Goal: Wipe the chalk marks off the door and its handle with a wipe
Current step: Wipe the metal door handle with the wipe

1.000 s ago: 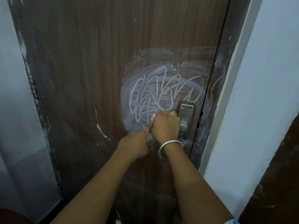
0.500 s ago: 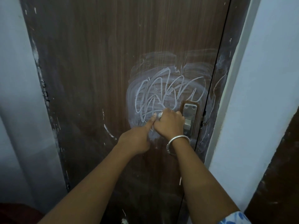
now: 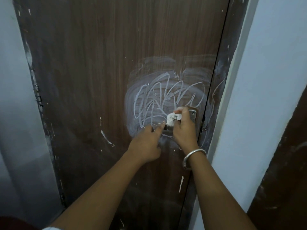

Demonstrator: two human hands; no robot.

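Observation:
A dark brown wooden door (image 3: 103, 67) carries white chalk scribbles (image 3: 164, 100) inside a smeared chalky patch. At its right edge sits a metal handle plate (image 3: 192, 114), mostly hidden by my hands. My right hand (image 3: 184, 130), with a silver bangle on the wrist, is shut on a crumpled white wipe (image 3: 172, 119) pressed against the handle. My left hand (image 3: 147, 141) reaches beside it, its index finger and thumb touching the handle's left end just under the wipe; the handle lever itself is largely covered.
The door frame (image 3: 221, 90) on the right also bears faint chalk lines. A pale wall (image 3: 269, 80) flanks it, and another pale wall (image 3: 11, 113) stands on the left. A dark brown surface (image 3: 285, 163) fills the lower right.
My right hand has lifted and opened slightly, so the white wipe now shows between its fingers. My left hand has drawn a little apart from it. The view has shifted to the left.

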